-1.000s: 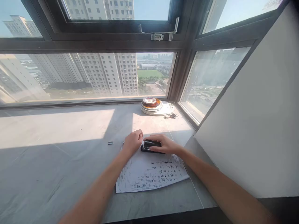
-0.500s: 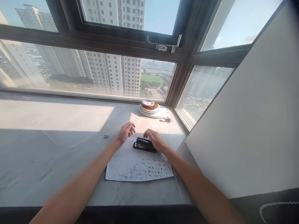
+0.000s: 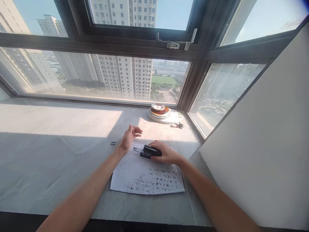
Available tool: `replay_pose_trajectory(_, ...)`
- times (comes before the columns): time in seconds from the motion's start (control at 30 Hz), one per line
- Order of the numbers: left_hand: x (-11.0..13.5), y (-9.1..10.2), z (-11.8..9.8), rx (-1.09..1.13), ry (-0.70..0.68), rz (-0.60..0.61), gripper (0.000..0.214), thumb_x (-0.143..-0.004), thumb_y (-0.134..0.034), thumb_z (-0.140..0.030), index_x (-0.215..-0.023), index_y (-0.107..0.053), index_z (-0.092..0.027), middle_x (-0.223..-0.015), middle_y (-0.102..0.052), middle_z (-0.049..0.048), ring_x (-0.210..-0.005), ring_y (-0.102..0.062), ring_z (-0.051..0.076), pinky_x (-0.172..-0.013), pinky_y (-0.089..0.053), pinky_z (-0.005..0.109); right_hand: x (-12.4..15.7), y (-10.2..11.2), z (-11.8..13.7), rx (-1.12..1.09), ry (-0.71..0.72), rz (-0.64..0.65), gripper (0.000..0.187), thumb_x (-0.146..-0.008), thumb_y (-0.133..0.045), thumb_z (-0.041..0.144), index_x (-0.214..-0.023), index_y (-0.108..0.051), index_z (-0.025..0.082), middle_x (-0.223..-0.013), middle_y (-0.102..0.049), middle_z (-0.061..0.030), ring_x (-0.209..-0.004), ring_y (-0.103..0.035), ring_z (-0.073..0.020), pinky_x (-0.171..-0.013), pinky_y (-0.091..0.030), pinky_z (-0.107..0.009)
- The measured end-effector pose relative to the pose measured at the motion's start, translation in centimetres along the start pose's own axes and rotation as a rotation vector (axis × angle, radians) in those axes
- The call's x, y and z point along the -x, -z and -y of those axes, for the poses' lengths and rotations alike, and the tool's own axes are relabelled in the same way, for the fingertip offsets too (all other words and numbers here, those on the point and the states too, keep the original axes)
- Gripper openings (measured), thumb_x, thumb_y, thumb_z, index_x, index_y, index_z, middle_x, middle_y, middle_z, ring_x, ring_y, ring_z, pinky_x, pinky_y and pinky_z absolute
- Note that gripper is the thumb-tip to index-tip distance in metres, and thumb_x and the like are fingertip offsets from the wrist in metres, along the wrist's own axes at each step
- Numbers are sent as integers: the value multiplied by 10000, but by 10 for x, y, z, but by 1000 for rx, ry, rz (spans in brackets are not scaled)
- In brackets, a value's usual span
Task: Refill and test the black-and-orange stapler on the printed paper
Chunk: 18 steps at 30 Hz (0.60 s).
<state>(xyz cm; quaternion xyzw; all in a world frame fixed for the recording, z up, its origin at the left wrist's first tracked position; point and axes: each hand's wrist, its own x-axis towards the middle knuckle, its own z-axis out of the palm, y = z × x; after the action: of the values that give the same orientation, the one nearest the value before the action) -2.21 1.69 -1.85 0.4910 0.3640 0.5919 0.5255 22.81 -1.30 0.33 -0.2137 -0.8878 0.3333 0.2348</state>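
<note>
My right hand is wrapped round a black stapler above a sheet of handwritten paper. A thin metal part juts from the stapler's left end, over the paper's upper edge. Just to the left of it, my left hand is open, thumb raised and fingers apart, holding nothing. Two small dark strips, like staple strips, lie on the grey stone sill left of that hand. The right fingers' far side is partly hidden by the stapler.
In the far corner stands a stack of white and amber plates, with a small dark tangle like a cord or keys before it. Dark window frames border the sill behind; a white wall slants along the right.
My right hand has closed more fully round the stapler, and the thin metal part now shows at its left end. My left hand's fingers have spread. The view has shifted slightly.
</note>
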Motion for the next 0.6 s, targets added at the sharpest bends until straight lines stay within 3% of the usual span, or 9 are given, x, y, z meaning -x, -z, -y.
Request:
replay_pose_trajectory(0.1,-2,-3,1,225,108,1,554,-1019,-449,-654,-1029,-703,-162,-1204,-719,149,-1180,-648,274,-1036,-492,404,1,-7,3,57,-17,-183,377,-917,-643,162,-1289,-655,222,-1168,-731,-68,-1034,-686,-233,-915,-561,-386)
replay_pose_trajectory(0.17,-1,-8,0,361,257,61,559,-1034,-434,-633,-1114,-697,-147,-1290,-700,170,-1224,-647,282,-1075,-482,420,-1,-10,2,190,43,-383,513,-918,-595,94,-1411,-579,234,-1330,-685,-102,-1197,-655,-261,-997,-559,-433)
replay_pose_trajectory(0.23,0,-13,-2,437,407,188,618,-1044,-401,-640,-1226,-677,-118,-1310,-694,196,-1223,-657,295,-1073,-490,437,-5,-11,-2,421,150,-477,615,-922,-543,28,-1498,-510,243,-1444,-629,-118,-1368,-561,-281,-1092,-521,-487)
replay_pose_trajectory(0.3,2,-16,-3,480,474,307,681,-1049,-367,-652,-1308,-649,-88,-1283,-706,213,-1202,-668,308,-1044,-509,448,-9,-10,-7,676,230,-446,638,-939,-495,-20,-1523,-496,238,-1467,-624,-111,-1443,-500,-282,-1120,-505,-503)
replay_pose_trajectory(0.37,2,-17,-3,525,472,347,703,-1052,-351,-653,-1312,-651,-73,-1240,-723,216,-1159,-683,311,-1000,-532,440,-13,-10,-12,875,254,-400,591,-970,-477,-27,-1505,-526,219,-1463,-633,-106,-1457,-493,-281,-1105,-514,-486)
replay_pose_trajectory(0.47,0,-14,0,584,460,274,647,-1066,-357,-613,-1244,-684,-83,-1143,-747,191,-1057,-710,275,-922,-570,399,-16,-11,-16,1035,254,-335,502,-1009,-507,15,-1464,-572,218,-1480,-622,-101,-1457,-499,-273,-1086,-515,-450)
replay_pose_trajectory(0.6,-5,-9,5,600,475,188,405,-1100,-426,-389,-1153,-706,-101,-968,-744,116,-864,-713,178,-830,-606,309,-17,-16,-11,1110,215,-269,489,-1015,-531,35,-1462,-568,229,-1510,-596,-97,-1458,-495,-268,-1065,-499,-431)
